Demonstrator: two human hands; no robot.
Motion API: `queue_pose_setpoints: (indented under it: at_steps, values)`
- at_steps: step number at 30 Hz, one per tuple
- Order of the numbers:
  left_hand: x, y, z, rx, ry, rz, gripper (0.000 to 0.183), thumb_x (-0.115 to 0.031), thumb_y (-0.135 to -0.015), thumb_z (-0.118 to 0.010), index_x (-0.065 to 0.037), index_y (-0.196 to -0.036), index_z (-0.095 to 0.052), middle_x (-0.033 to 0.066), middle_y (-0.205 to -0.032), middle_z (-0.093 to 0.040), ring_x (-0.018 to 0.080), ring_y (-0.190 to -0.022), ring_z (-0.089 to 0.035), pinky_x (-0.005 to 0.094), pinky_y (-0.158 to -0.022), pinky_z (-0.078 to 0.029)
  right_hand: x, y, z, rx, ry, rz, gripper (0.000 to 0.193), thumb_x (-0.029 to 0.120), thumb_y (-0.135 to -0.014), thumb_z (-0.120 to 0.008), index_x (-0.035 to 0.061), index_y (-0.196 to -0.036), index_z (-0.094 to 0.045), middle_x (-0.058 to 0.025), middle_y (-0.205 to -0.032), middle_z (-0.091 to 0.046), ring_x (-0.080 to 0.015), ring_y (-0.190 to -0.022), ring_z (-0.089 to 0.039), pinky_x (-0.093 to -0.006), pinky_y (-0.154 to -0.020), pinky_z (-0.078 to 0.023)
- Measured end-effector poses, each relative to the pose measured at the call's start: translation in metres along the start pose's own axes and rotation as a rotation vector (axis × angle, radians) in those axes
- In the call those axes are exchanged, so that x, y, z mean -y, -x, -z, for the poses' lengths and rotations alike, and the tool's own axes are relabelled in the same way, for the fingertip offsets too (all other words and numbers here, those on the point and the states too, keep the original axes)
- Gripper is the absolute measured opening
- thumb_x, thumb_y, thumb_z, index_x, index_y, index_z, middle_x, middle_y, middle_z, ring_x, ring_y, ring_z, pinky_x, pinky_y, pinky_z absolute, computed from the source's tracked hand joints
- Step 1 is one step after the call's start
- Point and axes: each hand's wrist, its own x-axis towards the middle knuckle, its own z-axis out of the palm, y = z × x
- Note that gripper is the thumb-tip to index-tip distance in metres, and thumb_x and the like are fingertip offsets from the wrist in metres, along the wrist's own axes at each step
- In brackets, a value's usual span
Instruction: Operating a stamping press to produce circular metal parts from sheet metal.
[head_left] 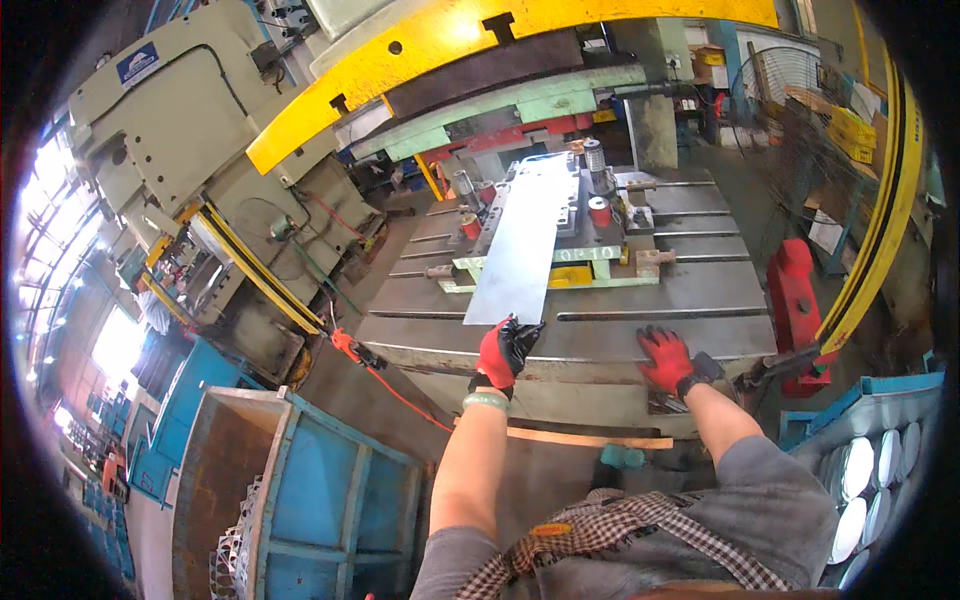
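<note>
A long shiny strip of sheet metal (515, 250) runs from the press die (590, 235) toward me, its far end lying inside the die. My left hand (508, 352), in a red and black glove, grips the strip's near edge, fingers closed round it. Off to the right, my right hand (665, 358), in a matching glove, rests on the front edge of the slotted press bed (680, 300). Its fingers are spread and it holds nothing. Red-collared guide posts (599, 208) stand on both sides of the die, and the green upper die (500, 115) hangs above.
A blue bin (330, 480) with punched metal scrap stands at lower left. Round metal discs (855, 467) fill a blue rack at lower right. Yellow upright guards (262, 270) flank the bed, with a red block (795, 310) at right. A yellow beam (440, 45) crosses overhead.
</note>
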Motion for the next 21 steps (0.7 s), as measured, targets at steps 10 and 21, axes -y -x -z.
queue_pose_setpoints:
  at_steps: [10,21]
  values:
    - [-0.002,0.013,-0.001,0.134,-0.529,-0.223,0.022,-0.003,-0.091,-0.042,0.009,-0.109,-0.041,0.0263,-0.105,-0.057,0.0321,-0.097,-0.06,0.0328,-0.079,-0.053,-0.02,-0.012,0.003,-0.009,-0.092,-0.017,0.042,0.034,-0.073,-0.062,0.0183,-0.112,-0.057,-0.0085,-0.118,-0.053,-0.0306,-0.107,-0.047,-0.0453,-0.091,-0.035]
    - [0.014,0.011,0.02,0.052,-1.148,-0.467,0.025,0.002,-0.085,-0.053,0.009,-0.108,-0.045,0.0168,-0.09,-0.062,0.0235,-0.083,-0.065,0.0283,-0.072,-0.054,-0.019,-0.013,-0.002,-0.007,-0.093,-0.02,0.045,0.036,-0.073,-0.062,0.0186,-0.113,-0.055,-0.0075,-0.118,-0.052,-0.0321,-0.109,-0.044,-0.0478,-0.093,-0.034]
